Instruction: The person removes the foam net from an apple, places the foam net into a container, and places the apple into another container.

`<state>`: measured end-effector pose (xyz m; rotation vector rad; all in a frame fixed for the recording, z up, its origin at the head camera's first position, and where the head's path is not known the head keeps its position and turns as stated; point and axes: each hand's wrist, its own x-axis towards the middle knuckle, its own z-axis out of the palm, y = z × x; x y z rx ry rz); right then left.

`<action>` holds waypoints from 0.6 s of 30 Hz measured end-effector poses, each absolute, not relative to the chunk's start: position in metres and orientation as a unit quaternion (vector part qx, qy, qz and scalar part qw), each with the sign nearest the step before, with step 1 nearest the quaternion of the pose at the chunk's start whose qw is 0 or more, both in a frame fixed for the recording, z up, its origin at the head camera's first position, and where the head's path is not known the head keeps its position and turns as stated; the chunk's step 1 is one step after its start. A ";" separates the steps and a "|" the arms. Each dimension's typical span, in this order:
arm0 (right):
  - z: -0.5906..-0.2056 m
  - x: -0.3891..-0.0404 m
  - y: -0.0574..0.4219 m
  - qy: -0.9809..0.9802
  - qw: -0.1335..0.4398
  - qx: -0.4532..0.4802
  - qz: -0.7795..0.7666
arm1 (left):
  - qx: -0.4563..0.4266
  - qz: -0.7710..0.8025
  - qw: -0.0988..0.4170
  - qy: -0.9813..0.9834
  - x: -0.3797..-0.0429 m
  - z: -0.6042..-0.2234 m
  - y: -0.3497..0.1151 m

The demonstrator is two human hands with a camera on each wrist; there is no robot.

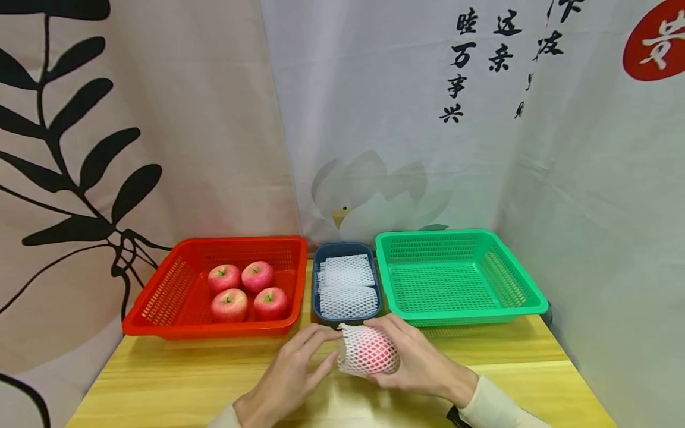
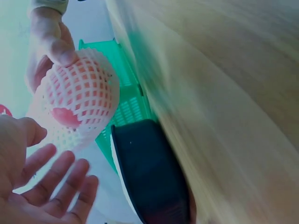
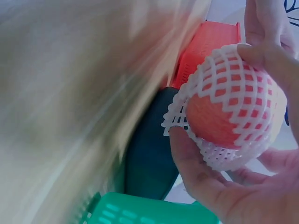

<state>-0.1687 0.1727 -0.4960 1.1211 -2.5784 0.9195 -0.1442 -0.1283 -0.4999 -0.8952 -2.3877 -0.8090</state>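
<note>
Above the front of the table, an apple (image 3: 212, 121) sits inside a white foam net sleeve (image 1: 369, 351). My right hand (image 1: 409, 359) grips the sleeved apple from the right, thumb on one side and fingers on the other. Bare red skin shows through the sleeve's open end in the right wrist view. To the left, my left hand (image 1: 297, 368) has its fingers spread loosely, with fingertips close by the sleeve's left edge. The left wrist view shows nothing in that hand (image 2: 51, 182).
A red basket (image 1: 214, 329) with several apples (image 1: 229, 305) stands at the left. In the middle, a dark blue tray (image 1: 316, 285) holds white foam net sleeves (image 1: 348, 302). The green basket (image 1: 460, 315) is at the right. Behind them hangs a printed curtain (image 1: 214, 119).
</note>
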 end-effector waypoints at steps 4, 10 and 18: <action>-0.493 -0.167 0.174 -0.865 0.099 0.381 0.313 | -0.357 -0.313 0.252 -0.843 -0.146 -0.497 -0.125; -0.488 -0.165 0.176 -0.860 0.103 0.387 0.318 | -0.393 -0.339 0.257 -0.815 -0.148 -0.492 -0.119; -0.485 -0.164 0.176 -0.858 0.113 0.391 0.313 | -0.427 -0.348 0.236 -0.800 -0.151 -0.490 -0.108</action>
